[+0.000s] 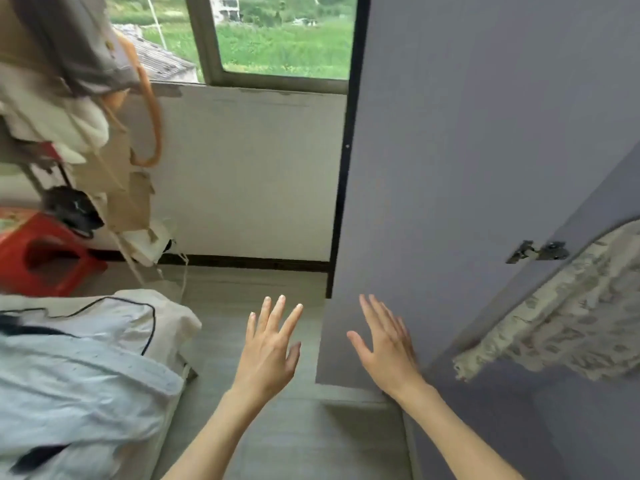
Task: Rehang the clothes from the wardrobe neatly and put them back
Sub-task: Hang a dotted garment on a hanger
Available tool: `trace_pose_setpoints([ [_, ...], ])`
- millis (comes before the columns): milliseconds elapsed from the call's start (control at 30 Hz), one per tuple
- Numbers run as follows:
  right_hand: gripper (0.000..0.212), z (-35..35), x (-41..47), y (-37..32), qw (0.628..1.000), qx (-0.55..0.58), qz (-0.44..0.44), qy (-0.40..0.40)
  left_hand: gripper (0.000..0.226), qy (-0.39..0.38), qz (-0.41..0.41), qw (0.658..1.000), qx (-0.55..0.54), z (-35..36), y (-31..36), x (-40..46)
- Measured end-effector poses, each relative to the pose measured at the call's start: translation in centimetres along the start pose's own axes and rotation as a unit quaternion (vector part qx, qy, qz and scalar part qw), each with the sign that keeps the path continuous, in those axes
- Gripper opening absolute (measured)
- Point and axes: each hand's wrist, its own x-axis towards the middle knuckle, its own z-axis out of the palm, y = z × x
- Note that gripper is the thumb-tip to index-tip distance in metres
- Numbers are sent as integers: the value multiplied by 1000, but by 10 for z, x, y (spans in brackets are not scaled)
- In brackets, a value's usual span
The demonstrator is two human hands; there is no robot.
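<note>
My left hand [268, 344] and my right hand [384, 344] are stretched out in front of me over the floor, fingers straight and spread, holding nothing. The grey wardrobe [467, 150] stands on the right; my right hand is close to its side panel, and I cannot tell whether it touches. A patterned beige garment [568, 306] hangs at the right edge beside the wardrobe's door hinge [536, 251]. A pale blue garment [79, 393] lies on the bed at the lower left.
A white pillow with dark piping [138, 320] lies on the bed. A red plastic stool [41, 258] stands at the left, under a rack cluttered with clothes and cardboard [69, 81]. A window [277, 39] is straight ahead above a white wall.
</note>
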Motion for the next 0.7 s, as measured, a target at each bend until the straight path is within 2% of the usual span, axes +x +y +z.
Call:
trace_pose_setpoints([
  [233,64,79,25,-122,987,-5,-153,-58,57,-29,-209,977,-22,-22,-115,-105],
  [433,62,168,37,-249,959,-11,-250,-135,75,-6,-364,931,-22,-53,-225,-209],
  [533,62,210,37,-310,942,-5,-295,-162,57,-18,-437,899,-7,-73,-273,-256],
  [700,61,265,30,-389,910,0,-355,-215,56,-12,-513,858,-27,-83,-322,-321],
])
